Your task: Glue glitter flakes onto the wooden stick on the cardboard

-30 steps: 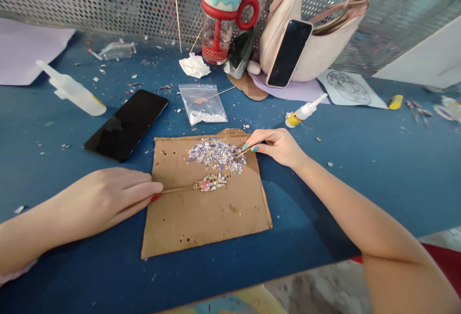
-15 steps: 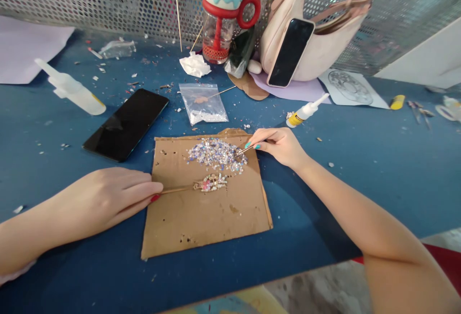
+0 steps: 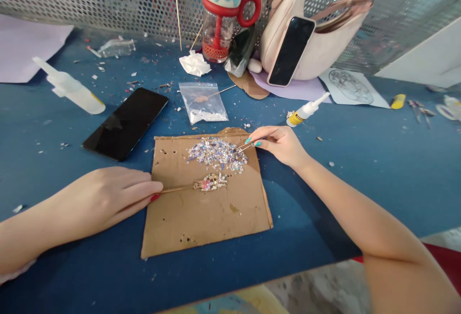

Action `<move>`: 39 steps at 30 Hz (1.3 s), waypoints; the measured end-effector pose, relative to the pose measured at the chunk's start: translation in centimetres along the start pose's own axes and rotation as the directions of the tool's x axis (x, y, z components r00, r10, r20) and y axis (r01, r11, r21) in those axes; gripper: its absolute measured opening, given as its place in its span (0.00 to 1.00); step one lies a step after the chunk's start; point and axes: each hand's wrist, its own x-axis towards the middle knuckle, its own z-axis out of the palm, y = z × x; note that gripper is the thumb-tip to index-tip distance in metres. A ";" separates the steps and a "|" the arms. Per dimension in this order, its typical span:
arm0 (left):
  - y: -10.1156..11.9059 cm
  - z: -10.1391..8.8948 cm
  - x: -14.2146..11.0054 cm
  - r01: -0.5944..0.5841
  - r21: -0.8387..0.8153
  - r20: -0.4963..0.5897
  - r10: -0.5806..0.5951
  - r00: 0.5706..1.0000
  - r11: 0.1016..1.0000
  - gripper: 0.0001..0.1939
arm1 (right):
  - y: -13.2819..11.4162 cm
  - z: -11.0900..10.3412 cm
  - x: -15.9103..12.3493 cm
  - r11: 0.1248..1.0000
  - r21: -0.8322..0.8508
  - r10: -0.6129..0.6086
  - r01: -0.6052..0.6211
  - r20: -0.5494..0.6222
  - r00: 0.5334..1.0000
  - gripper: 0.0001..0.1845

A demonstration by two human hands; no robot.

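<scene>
- Right hand (image 3: 279, 143), at the cardboard's far right corner: its fingers are clamped on a pair of tweezers (image 3: 248, 146).
- The tweezers' prongs now stand apart; half a second ago they looked closed together, and a second ago they were spread as well. The tips have stayed at the right side of the gem pile (image 3: 216, 153), near the cardboard's far edge.
- Left hand (image 3: 108, 191), over the cardboard's left edge: its fingers are pinched together on a thin stick (image 3: 178, 189), as in both earlier frames.
- The stick's gem-covered end (image 3: 212, 182) lies where it did, around the middle of the cardboard (image 3: 207, 223), just nearer the table's near edge than the pile.
- On the table (image 3: 317, 179), the glue bottle (image 3: 301, 114) remains beyond the cardboard's far right corner.
</scene>
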 end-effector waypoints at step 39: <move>0.0 -0.2 0.6 -0.094 0.013 -0.043 0.094 0.995 0.995 0.14 | 0.5 -0.4 -0.1 0.999 0.028 -0.017 0.016 0.059 0.998 0.09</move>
